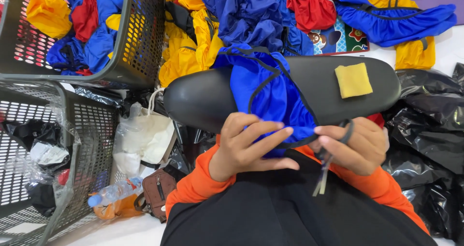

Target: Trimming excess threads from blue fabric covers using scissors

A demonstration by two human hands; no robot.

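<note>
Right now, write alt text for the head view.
Two hands, left hand and right hand, pinch a blue cloth draped over a black oval board. A yellow sponge sits on the board, with a grey basket of coloured cloth nearby.

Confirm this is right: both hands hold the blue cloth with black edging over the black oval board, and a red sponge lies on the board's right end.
One detail is wrong: the sponge is yellow, not red. The head view shows it. The rest holds: the left hand and right hand hold the blue cloth over the black oval board.
</note>
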